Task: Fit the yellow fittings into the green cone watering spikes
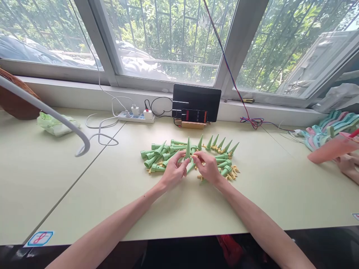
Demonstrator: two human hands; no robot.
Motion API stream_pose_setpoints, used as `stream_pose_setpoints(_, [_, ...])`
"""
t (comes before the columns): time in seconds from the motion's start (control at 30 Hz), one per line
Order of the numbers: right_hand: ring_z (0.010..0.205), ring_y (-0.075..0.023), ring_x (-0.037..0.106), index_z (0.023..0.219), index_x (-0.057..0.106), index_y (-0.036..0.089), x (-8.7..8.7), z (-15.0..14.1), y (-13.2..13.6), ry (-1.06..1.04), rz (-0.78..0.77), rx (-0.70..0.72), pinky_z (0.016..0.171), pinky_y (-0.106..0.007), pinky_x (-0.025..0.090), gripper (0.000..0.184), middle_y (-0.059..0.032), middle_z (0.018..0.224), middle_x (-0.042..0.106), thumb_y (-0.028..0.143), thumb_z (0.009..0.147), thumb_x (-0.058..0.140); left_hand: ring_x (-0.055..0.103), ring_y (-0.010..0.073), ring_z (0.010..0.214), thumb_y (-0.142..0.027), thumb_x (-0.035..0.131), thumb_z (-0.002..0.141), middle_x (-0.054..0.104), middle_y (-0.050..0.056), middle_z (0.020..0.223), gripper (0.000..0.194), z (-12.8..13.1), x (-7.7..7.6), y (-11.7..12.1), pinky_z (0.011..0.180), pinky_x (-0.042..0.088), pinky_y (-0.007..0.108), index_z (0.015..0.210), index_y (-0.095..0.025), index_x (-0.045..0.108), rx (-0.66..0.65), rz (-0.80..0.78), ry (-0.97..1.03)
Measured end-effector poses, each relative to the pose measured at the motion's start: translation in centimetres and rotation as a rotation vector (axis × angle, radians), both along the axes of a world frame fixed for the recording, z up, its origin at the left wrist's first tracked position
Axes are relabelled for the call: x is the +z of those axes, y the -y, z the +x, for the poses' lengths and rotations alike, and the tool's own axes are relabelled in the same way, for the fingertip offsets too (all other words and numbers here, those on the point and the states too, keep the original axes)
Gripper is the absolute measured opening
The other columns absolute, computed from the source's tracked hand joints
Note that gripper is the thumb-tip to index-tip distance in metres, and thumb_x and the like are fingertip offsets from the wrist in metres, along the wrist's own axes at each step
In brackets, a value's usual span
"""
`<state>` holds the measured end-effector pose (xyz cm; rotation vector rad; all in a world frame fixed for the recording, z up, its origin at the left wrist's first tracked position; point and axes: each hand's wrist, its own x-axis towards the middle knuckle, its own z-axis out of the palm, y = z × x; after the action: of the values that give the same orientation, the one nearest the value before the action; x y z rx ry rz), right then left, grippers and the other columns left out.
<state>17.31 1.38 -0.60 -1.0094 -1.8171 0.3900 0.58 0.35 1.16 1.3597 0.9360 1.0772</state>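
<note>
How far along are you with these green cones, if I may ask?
The upright cones, yellow at their bases, look done. The left hand holds a green cone, the right hand a small yellow piece. The lying cones and loose yellow pieces seem left.

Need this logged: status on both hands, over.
Left hand holds green cone, point up. Right hand pinches yellow piece beside it. Other cones close around.
</note>
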Motion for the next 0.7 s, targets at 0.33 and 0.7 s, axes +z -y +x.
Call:
stream_pose_setpoints(0.33, [0.05,-0.0114,0.046,0.082,0.059,0.019,-0.1,0.2,0.0,0.079,0.03,-0.017,0.052,-0.024,0.039,0.025,0.0021,0.06,0.054,0.033,0.098,0.046,0.041,0.0074,0.036,-0.042,0.065,0.085,0.048,-0.008,0.05,0.038,-0.1,-0.1,0.0,0.043,0.036,0.022,0.115,-0.02,0.058,-0.02,0.02,-0.009])
stream_pose_setpoints(0.7, [0.048,-0.011,0.041,0.076,0.057,0.02,-0.3,0.4,-0.1,0.086,0.005,0.005,0.052,-0.024,0.038,0.029,0.0038,0.057,0.048,0.033,0.099,0.045,0.04,0.009,0.039,-0.04,0.062,0.087,0.042,-0.009,0.041,0.036,-0.3,-1.1,-0.4,0.045,0.038,0.022,0.118,-0.022,0.057,-0.031,0.04,-0.028])
